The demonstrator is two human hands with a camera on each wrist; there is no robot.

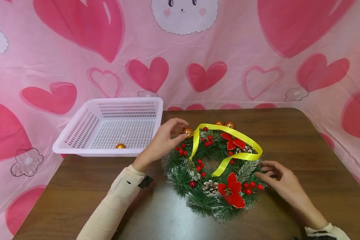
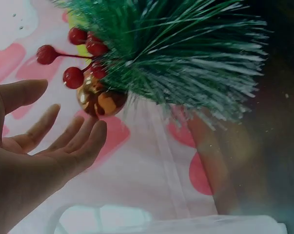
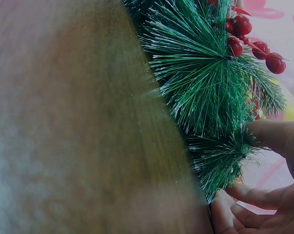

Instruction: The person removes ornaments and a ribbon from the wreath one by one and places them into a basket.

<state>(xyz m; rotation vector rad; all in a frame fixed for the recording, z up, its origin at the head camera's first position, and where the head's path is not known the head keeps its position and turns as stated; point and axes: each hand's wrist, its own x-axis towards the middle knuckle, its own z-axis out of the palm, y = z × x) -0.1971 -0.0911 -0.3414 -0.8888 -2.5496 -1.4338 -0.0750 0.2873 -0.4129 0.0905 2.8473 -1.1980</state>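
Note:
A green Christmas wreath (image 1: 198, 200) lies on the table, dressed with red berries (image 1: 248, 188), red poinsettias (image 1: 231, 191), pine cones (image 1: 210, 187) and a loop of yellow ribbon (image 1: 243, 136). At its upper left, my left hand (image 1: 165, 138) curves loosely around a shiny gold ball (image 1: 188, 132). The left wrist view shows the thumb and fingers (image 2: 90, 141) spread, with the gold ball (image 2: 102, 100) just beyond the fingertips. My right hand (image 1: 283, 183) holds the wreath's right edge, thumb on the needles and fingers beneath, as the right wrist view shows at the green tips (image 3: 225, 161).
A white perforated plastic basket (image 1: 108, 151) stands at the back left, with one gold ball (image 1: 120, 146) inside. More gold balls (image 1: 229, 125) sit at the wreath's far edge. Behind the brown wooden table (image 1: 288, 133) hangs a pink cloth (image 1: 237, 43) with hearts.

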